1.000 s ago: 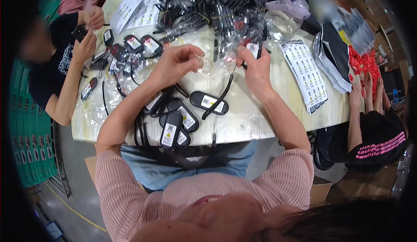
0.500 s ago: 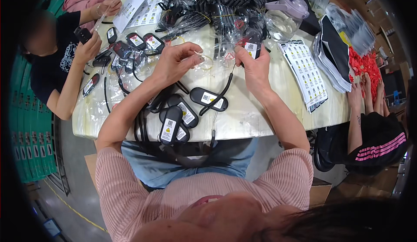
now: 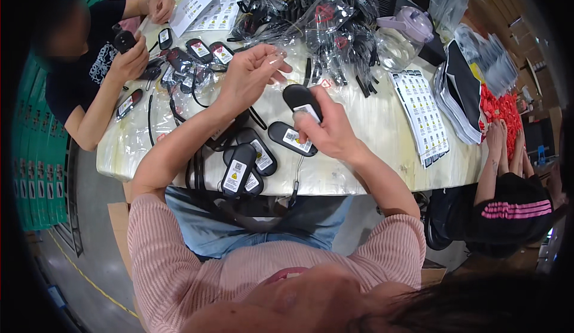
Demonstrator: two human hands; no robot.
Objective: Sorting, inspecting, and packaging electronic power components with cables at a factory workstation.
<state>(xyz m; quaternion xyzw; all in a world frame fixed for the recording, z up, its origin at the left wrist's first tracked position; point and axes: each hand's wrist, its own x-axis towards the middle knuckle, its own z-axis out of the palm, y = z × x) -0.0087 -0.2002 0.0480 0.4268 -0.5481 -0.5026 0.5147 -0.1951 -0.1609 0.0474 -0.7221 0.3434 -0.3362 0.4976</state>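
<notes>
My right hand grips a black oval device with a white label, thumb across the label. My left hand is raised just left of it, thumb and fingers pinched together. A clear glint shows at those fingertips, but I cannot make out what it is. Below the right hand, another labelled black oval device lies flat on the table, its looped cord pointing toward me. Closer to my left forearm, several more labelled devices overlap in a pile, with black straps hanging over the edge.
Bagged black devices are heaped at the back, beside a clear pitcher with a lilac lid. Sticker sheets lie at the right. A co-worker's hand holds a dark device at the left; another person's hands rest by red pieces.
My right hand has brought its device left and toward me, close to the left hand, and turned it. The strap that hung below that hand no longer shows. My left hand stays raised and pinched.
</notes>
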